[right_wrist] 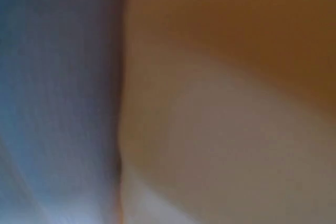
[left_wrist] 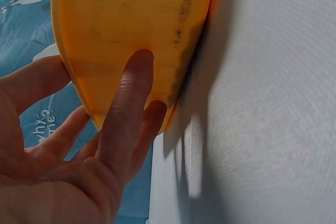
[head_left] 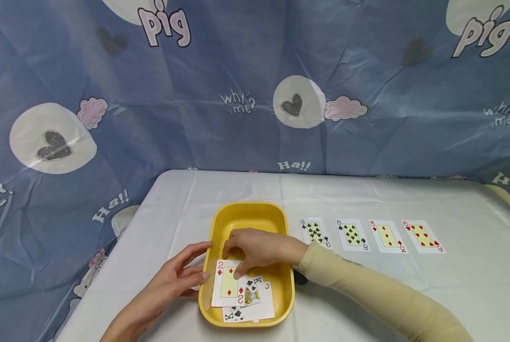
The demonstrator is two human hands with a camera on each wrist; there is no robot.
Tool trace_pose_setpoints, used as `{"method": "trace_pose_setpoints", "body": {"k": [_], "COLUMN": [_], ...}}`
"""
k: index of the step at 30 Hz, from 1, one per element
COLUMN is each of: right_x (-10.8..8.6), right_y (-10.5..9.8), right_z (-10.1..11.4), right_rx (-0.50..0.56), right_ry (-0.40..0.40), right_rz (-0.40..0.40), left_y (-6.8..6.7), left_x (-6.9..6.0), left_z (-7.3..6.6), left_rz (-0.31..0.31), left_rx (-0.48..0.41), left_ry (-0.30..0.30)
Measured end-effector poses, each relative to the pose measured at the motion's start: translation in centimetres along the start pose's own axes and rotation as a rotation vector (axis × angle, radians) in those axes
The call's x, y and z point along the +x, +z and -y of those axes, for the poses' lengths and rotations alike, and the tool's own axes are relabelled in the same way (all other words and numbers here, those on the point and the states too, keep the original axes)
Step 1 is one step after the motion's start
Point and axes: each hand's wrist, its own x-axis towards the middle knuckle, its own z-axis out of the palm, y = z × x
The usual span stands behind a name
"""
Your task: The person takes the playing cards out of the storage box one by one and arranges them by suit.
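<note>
Tray: yellow rectangular tray on the white tablecloth; cards in its near half.
Top card in tray: two of diamonds, face up, overlapping the king of spades.
Card below: a further card shows at the king's right edge; mostly covered, rank and suit uncertain.
Card row: nine of clubs, eight of spades, three of diamonds, six of hearts; face up, spaced apart, to the right of the tray.
Left hand: positioned at the tray's left side; fingers spread apart, fingertips touching rim and outer wall, not wrapped round it.
Right hand: inside the tray; fingers bent downward, thumb on the two of diamonds near its right edge. Whether the card is pinched cannot be told.
Right wrist view: blurred; gives no confirmation of grip.
Step in hand (judged): taking hold of the two of diamonds while the left hand steadies the tray.
Next move calls for (judged): a secure thumb-and-finger pinch on this one card, separation from the king beneath, and a lift clear of the rim.
</note>
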Motion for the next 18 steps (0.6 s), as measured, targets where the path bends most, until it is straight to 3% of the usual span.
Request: {"method": "trace_pose_setpoints", "body": {"k": [6,13,18], "right_x": [-0.38,-0.67,-0.44], "right_y": [0.02,0.22,0.21], "right_z": [0.16,0.34,0.24], "right_rx": [-0.008,-0.065,-0.025], "right_ry": [-0.133,-0.093,-0.172], "right_rz": [0.083,0.1,0.117], "left_y": [0.0,-0.1,-0.21], "left_x": [-0.01,-0.01,0.02], "left_z": [0.0,0.19,0.2], "left_rz": [0.005,0.03,0.031], "left_rx": [-0.001,-0.026,-0.023], "left_ry": [0.002,0.014,0.016]}}
